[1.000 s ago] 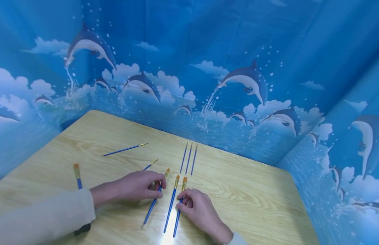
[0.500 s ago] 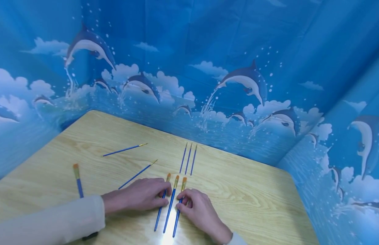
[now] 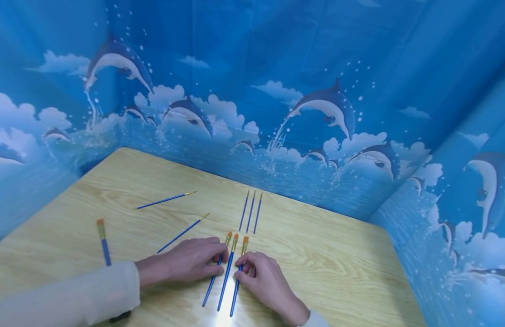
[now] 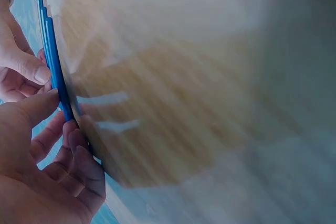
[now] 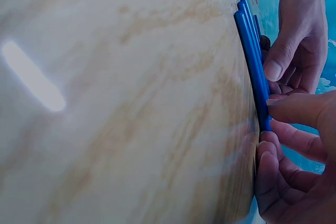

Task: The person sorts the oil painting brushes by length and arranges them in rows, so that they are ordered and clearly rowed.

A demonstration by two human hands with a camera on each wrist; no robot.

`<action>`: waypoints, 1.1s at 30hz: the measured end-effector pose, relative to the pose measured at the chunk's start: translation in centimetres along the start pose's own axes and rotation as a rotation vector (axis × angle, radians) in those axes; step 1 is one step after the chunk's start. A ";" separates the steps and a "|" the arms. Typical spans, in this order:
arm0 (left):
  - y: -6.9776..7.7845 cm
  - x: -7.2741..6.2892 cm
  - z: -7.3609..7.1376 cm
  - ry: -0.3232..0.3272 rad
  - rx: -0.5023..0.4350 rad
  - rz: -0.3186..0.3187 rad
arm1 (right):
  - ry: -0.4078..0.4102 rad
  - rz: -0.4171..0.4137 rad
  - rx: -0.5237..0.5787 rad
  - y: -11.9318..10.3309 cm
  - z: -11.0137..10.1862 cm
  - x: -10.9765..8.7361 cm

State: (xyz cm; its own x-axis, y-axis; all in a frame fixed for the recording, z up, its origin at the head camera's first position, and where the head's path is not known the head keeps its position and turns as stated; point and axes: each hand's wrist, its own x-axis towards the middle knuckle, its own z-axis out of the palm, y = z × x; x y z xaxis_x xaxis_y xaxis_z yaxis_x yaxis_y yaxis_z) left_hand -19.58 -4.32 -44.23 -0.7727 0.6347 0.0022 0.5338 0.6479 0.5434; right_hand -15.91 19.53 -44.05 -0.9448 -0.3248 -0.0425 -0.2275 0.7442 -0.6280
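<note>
Three flat paintbrushes with blue handles and orange bristles lie side by side at the front of the table. My left hand (image 3: 191, 261) pinches the left paintbrush (image 3: 211, 289) between thumb and fingers. Its bristle end leans in close to the middle paintbrush (image 3: 227, 278), while its handle end splays leftward. On the other side, my right hand (image 3: 265, 280) pinches the right paintbrush (image 3: 235, 297) below its ferrule. Part of each outer brush is hidden by fingers. In the left wrist view, the blue handles (image 4: 56, 59) line up between both hands.
Three thin paintbrushes (image 3: 249, 213) stand parallel in a row farther back. Two more thin ones, a far brush (image 3: 164, 200) and a nearer brush (image 3: 183, 233), lie slanted to the left. A wide flat brush (image 3: 103, 240) is partly covered by the left sleeve (image 3: 72, 295).
My left hand has moved right, bringing its paintbrush beside the middle one; lately the brush's bristle end has swung toward the middle brush. My right hand has stayed in place.
</note>
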 end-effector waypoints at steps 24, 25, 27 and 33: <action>-0.3 -0.2 0.4 0.042 -0.005 0.018 | 0.010 -0.019 -0.005 0.0 0.0 -0.1; -0.3 -0.2 0.4 0.041 -0.006 0.017 | 0.012 -0.022 -0.003 0.0 0.0 -0.1; -0.3 -0.2 0.4 0.037 -0.012 0.012 | 0.015 -0.031 0.003 0.0 0.0 -0.2; -0.6 -0.2 -0.2 0.046 -0.052 0.008 | 0.024 -0.040 -0.010 0.1 0.1 -0.2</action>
State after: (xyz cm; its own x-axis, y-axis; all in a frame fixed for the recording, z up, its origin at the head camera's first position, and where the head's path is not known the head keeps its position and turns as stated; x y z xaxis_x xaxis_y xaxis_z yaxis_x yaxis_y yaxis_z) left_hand -19.81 -4.90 -44.41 -0.7843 0.6187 0.0444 0.5222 0.6199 0.5857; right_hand -15.74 19.61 -44.13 -0.9402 -0.3405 0.0016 -0.2678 0.7368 -0.6209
